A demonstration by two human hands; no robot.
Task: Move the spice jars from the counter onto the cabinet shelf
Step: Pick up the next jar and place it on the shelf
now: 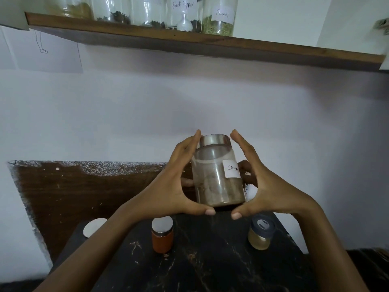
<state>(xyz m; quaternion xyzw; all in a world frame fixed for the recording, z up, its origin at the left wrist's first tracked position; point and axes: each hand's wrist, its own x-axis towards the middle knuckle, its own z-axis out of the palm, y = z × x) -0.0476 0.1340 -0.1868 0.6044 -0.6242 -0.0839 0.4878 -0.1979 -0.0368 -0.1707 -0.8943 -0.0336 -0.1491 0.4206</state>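
Both of my hands enclose one jar, raised clear of the counter at the centre of view. Largest item: the black marbled counter (210,260), filling the 6 o'clock region. Next: the wooden shelf (189,42), spanning the 12 o'clock edge and carrying a row of glass jars, among them one labelled black pepper (183,13) and, just beside it toward 1 o'clock, one labelled fennel (220,17). Next: my left hand (174,184) and right hand (265,186), palms facing, fingers curled round the back and thumbs under the base of the cinnamon jar (216,175); it is tilted slightly, with a steel lid and brown powder inside. Smaller, standing on the counter: an orange jar (162,239) at 7 o'clock, a pale-yellow jar (260,237) with a dark lid at 5 o'clock, and a white lid (94,227) at 8 o'clock, partly hidden by my left forearm.
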